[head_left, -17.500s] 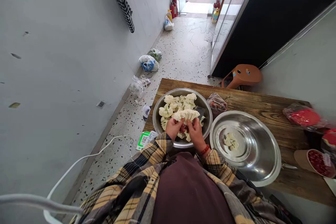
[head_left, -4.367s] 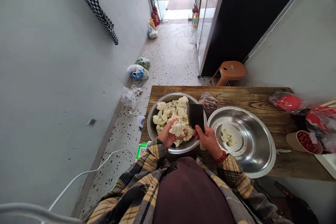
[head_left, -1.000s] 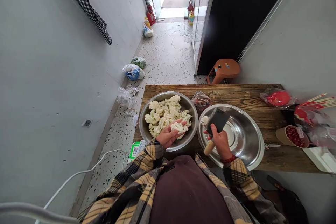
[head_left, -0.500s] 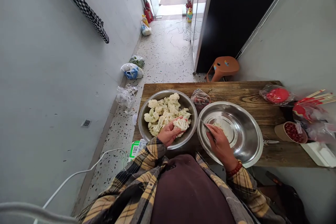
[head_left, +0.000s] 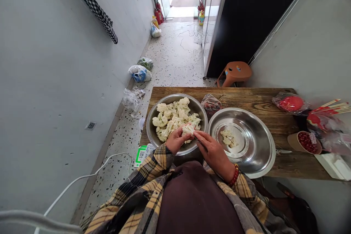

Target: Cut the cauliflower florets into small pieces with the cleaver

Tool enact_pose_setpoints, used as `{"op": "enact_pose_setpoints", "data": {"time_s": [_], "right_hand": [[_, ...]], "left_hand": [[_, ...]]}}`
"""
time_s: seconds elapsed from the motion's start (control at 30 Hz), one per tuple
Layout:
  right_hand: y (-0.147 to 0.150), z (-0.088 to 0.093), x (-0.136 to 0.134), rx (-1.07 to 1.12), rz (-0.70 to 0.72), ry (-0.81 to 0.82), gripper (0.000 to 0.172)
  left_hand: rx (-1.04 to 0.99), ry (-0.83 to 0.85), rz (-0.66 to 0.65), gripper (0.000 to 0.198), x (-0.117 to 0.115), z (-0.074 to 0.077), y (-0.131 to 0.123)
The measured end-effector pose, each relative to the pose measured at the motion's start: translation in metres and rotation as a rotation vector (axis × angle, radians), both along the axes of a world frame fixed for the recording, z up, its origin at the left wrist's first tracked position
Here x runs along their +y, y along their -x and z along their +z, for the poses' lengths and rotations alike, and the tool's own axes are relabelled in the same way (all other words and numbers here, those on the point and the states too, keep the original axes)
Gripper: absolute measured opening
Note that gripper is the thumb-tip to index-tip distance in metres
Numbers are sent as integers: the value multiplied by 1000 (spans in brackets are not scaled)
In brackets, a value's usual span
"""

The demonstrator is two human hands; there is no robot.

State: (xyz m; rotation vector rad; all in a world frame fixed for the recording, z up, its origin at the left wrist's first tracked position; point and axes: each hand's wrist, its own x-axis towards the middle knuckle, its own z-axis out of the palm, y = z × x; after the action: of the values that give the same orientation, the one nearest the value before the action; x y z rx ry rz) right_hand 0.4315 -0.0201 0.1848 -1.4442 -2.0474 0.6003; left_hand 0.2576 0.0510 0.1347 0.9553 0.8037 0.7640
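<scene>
My left hand (head_left: 176, 140) is closed on a cauliflower floret (head_left: 188, 130), held over the near right rim of a steel bowl (head_left: 149, 131). Several cauliflower pieces (head_left: 172, 115) fill that bowl. Fingers of my right hand (head_left: 215, 151) meet the floret from the right, gripping a knife whose blade is mostly hidden now. Beside them, a wider steel basin (head_left: 256, 135) contains a few small cauliflower scraps (head_left: 229, 139) on its bottom.
A plastic bag with dark contents (head_left: 211, 104) lies behind the two vessels. At the right are a paper cup of red pieces (head_left: 307, 142), skewers (head_left: 331, 106) and a wrapped red item (head_left: 290, 103). Beyond the wooden table (head_left: 252, 97) stands an orange stool (head_left: 237, 73).
My right hand has moved left from over the basin to the floret, bringing the knife along. The scraps in the basin now show fully. My left hand has stayed nearly in place.
</scene>
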Motion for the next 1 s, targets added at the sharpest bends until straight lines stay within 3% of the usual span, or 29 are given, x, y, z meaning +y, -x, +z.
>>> {"op": "enact_pose_setpoints", "data": {"time_s": [0.1, 0.33, 0.5, 0.63, 0.83, 1.0], "right_hand": [[0, 2, -1, -11, 9, 7, 50], [1, 12, -2, 94, 10, 69, 43], [7, 14, 0, 87, -42, 52, 42], [12, 11, 3, 84, -66, 56, 38], [19, -2, 11, 67, -140, 65, 23], [22, -7, 14, 78, -148, 58, 19]], "left_hand": [[47, -44, -33, 55, 1, 2, 4], [-29, 46, -1, 59, -3, 1, 2], [128, -86, -4, 62, 0, 4, 6], [266, -229, 0, 58, 1, 8, 8], [342, -292, 69, 55, -4, 9, 4], [274, -219, 45, 56, -2, 9, 2]]}}
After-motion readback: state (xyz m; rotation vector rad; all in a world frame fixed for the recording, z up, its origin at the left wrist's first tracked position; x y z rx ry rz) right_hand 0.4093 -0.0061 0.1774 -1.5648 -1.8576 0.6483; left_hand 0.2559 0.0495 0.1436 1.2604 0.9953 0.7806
